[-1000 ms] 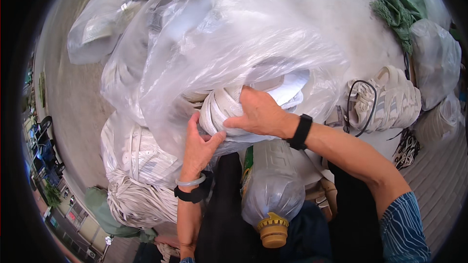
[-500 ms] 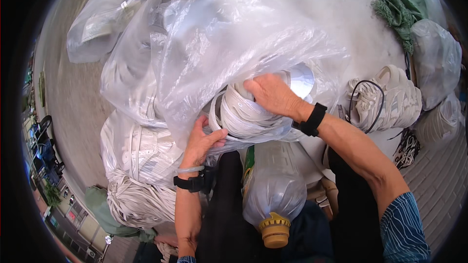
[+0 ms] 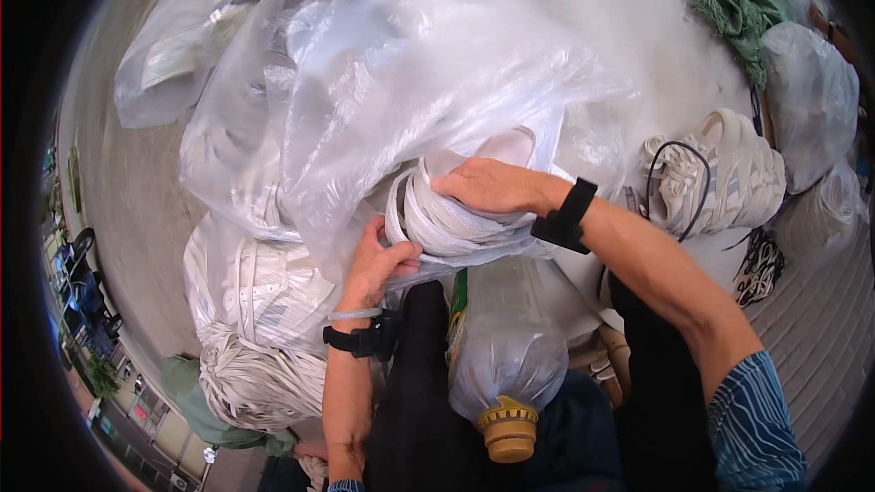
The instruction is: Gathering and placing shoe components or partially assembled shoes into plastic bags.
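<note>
A nested bundle of white shoe uppers [image 3: 456,230] lies at the mouth of a large clear plastic bag [image 3: 419,64], partly covered by its film. My right hand [image 3: 488,187] is closed on the bundle's upper side, its fingertips tucked in among the layers. On the near left, my left hand [image 3: 369,262] curls at the bag's edge, thumb and fingers gripping the film beside the bundle. Some of its fingers are hidden behind the plastic. A large empty plastic bottle [image 3: 510,360] with a yellow cap lies between my legs, just below the bundle.
More bagged shoe uppers [image 3: 264,287] stand at the left, above a bunch of pale laces [image 3: 260,378]. Another tied bundle of uppers [image 3: 729,173] sits at the right. Beyond it are a green cloth [image 3: 743,0] and a filled clear bag [image 3: 811,96].
My right hand has shifted slightly left and down on the bundle. Behind it, the white pieces have opened out, showing an upper's curved opening. My left hand stays nearly in place.
</note>
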